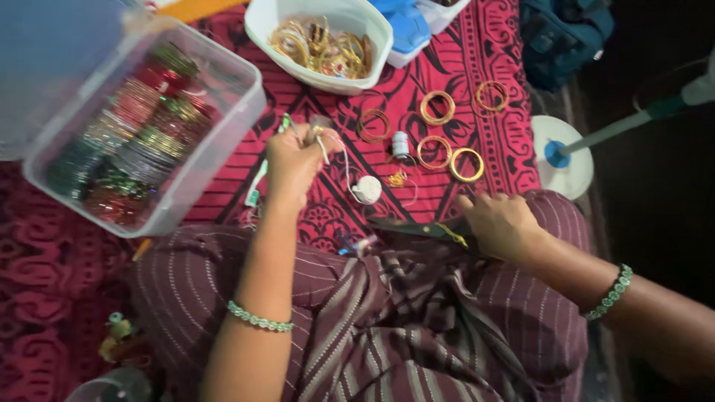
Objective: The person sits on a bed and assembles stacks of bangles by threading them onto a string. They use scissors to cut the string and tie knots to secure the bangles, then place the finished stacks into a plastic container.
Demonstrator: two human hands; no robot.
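Observation:
My left hand point(294, 160) is raised over the red patterned cloth point(491, 45), fingers pinched on a small bangle piece with white thread point(344, 160) running down to a white thread spool point(366, 189). My right hand point(500, 223) rests palm down on dark scissors point(417, 228) lying at the edge of my striped lap. Several gold bangles point(436, 108) lie loose on the cloth beyond both hands, beside a small blue-white spool point(401, 144). Both wrists wear green bead bracelets.
A clear plastic box point(223, 141) of coloured bangle stacks sits at left. A white bowl point(372, 30) of gold bangles stands at the top, with a blue-lidded container point(406, 26) beside it. A fan base point(558, 152) and dark bag point(562, 33) are at right.

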